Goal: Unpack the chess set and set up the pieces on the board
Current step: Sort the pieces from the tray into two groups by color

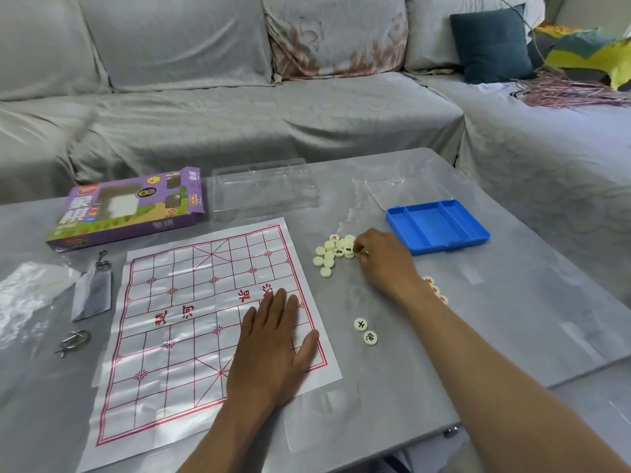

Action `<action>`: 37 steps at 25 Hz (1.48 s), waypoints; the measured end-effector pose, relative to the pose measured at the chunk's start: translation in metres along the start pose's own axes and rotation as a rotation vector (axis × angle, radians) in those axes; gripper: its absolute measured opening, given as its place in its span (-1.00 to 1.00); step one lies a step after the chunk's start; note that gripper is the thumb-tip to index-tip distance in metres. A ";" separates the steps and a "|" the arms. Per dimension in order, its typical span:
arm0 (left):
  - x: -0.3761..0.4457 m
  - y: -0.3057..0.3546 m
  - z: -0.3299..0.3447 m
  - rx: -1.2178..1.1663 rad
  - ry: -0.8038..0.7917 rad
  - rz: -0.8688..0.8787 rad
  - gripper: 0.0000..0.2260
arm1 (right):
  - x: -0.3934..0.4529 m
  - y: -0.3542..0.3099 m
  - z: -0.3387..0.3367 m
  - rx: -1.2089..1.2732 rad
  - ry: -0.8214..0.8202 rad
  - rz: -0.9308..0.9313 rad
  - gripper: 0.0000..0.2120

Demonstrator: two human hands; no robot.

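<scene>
A white paper chess board [191, 312] with a red grid lies flat on the grey table. My left hand [276, 343] presses its right part with straight fingers. To the right of the board sits a pile of cream round pieces [329, 256], several face down. My right hand [382, 261] reaches into the pile's right edge and its fingertips pinch one piece. Two pieces with black characters [365, 331] lie apart, nearer to me. A few red-marked pieces [435, 290] peek out behind my right wrist.
A blue plastic tray [437, 227] stands right of the pile. A clear lid [263, 189] and the purple box [126, 209] sit behind the board. Metal ring puzzles [73, 341] and a small bag [92, 295] lie left. A sofa runs behind the table.
</scene>
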State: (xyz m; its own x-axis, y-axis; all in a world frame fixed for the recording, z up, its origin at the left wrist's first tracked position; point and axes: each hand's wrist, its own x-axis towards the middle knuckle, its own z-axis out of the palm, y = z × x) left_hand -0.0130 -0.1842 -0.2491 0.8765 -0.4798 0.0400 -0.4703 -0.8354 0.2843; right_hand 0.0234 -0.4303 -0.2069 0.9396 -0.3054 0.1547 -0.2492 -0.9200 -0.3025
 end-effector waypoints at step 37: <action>0.000 -0.002 0.001 0.014 -0.010 0.004 -0.24 | -0.019 -0.017 -0.023 0.303 -0.182 -0.100 -0.93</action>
State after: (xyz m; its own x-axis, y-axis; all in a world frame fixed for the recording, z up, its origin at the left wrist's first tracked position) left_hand -0.0119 -0.1833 -0.2502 0.8733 -0.4862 0.0315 -0.4757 -0.8368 0.2710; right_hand 0.0049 -0.4144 -0.1827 0.9889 -0.1438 0.0363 -0.0986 -0.8202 -0.5635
